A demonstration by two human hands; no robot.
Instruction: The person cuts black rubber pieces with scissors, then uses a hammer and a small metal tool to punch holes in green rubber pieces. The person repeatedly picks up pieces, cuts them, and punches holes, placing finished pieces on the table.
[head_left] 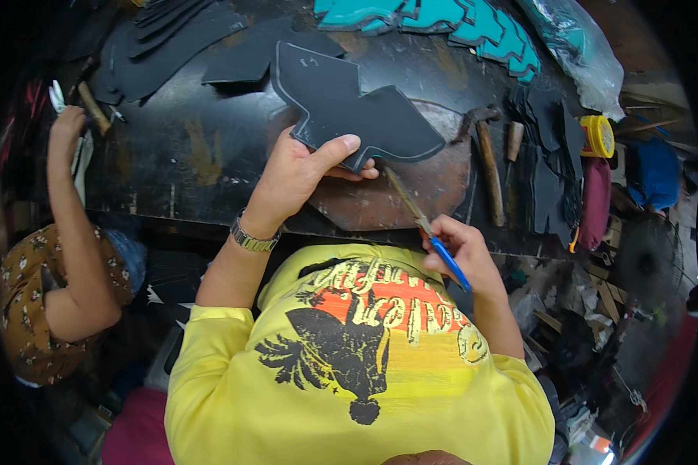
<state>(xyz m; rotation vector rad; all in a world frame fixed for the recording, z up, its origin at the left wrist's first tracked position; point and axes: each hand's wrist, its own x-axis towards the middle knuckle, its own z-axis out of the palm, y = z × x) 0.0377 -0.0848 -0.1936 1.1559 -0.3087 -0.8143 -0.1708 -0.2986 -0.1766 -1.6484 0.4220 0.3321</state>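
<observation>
Care helps: the left hand [298, 172] pinches a flat, black, wing-shaped sheet [341, 105]; the right hand [465, 246] curls closed round a thin, blue-handled tool [448, 261]. Keep the sheet still.

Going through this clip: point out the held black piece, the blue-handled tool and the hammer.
Black piece [343, 112]: head view, middle of its flat face.
Blue-handled tool [445, 257]: head view, on the blue handle.
Hammer [490, 170]: head view, on the wooden handle.

The left hand [298, 172] pinches, farther forward than the curled right hand [465, 253].
</observation>
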